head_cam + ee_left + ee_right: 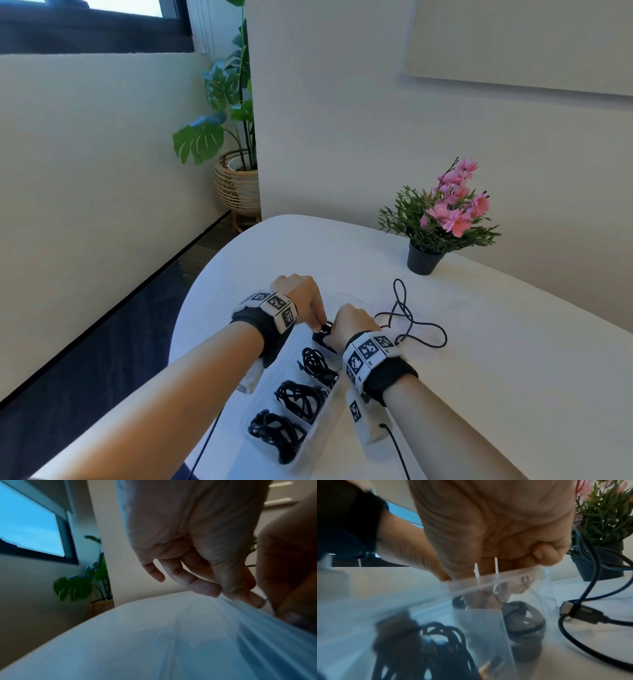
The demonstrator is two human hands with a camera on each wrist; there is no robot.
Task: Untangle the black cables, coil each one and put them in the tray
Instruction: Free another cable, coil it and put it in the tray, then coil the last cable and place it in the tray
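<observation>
A clear divided tray (338,382) lies on the white table, and its three nearer compartments each hold a coiled black cable (299,397). Over a farther compartment both hands meet on another small black coil (324,334). My left hand (318,320) pinches it from the left, and my right hand (330,339) grips it with curled fingers from the right. In the right wrist view that coil (523,622) shows through the tray wall (488,628), below my right hand (488,574). My left hand's (214,588) fingers are curled together. One loose black cable (424,323) sprawls right of the tray.
A black pot of pink flowers (424,260) stands at the back right of the table. The loose cable's plug (580,612) lies just right of the tray. The table's rounded edge (191,301) runs close on the left. A thin wire (397,448) trails from the right wrist.
</observation>
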